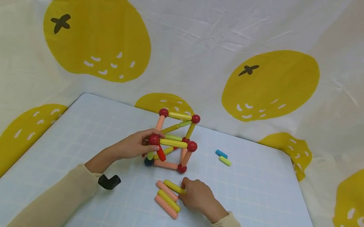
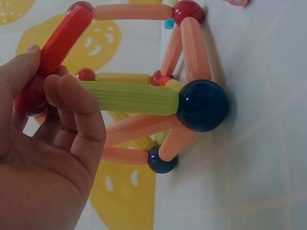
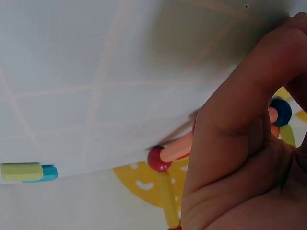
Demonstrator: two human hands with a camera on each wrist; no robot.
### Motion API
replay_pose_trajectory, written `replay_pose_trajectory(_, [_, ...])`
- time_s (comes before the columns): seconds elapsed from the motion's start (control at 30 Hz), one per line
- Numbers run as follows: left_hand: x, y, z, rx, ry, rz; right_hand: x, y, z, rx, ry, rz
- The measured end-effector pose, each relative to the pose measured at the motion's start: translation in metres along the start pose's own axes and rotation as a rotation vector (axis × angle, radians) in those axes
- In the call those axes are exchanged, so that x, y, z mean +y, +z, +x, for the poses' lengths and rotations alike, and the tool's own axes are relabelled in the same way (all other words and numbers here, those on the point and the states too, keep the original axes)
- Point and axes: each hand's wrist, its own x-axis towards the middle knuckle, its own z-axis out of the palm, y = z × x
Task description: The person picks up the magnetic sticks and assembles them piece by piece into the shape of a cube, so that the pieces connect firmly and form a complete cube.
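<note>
A cube-like frame of magnetic rods and balls stands on the table. My left hand [image 1: 136,145] grips its near upper-left red ball [image 2: 34,96], with the thumb against a short red rod [image 1: 161,152]. From that ball a light green rod [image 2: 134,98] runs down to a dark blue ball [image 2: 203,105]. In front of the frame, my right hand [image 1: 200,198] pinches the right end of a yellow rod [image 1: 172,186]; in the right wrist view its fingertips and the rod are hidden. Beside it lie a pink rod [image 1: 167,190], another yellow rod [image 1: 169,200] and another pink rod [image 1: 166,207].
A short blue rod [image 1: 221,154] and a short light green rod [image 1: 225,161] lie right of the frame. The pale checked table [image 1: 260,203] meets a white cloth [image 1: 192,44] with yellow fruit prints behind it.
</note>
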Motion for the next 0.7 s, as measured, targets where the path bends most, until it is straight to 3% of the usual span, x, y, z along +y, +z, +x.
replay_pose_trajectory(0.2, [0.001,0.000,0.001,0.000,0.008,0.003,0.002,0.001,-0.001,0.022,-0.030,0.037])
replay_pose_trajectory(0.47, [-0.002,0.001,0.000,0.008,0.015,0.006,0.011,0.005,0.003,0.021,-0.177,0.354])
replay_pose_trajectory(0.7, [-0.003,0.004,-0.001,0.039,0.003,-0.003,0.007,-0.001,0.008,0.068,-0.189,0.464])
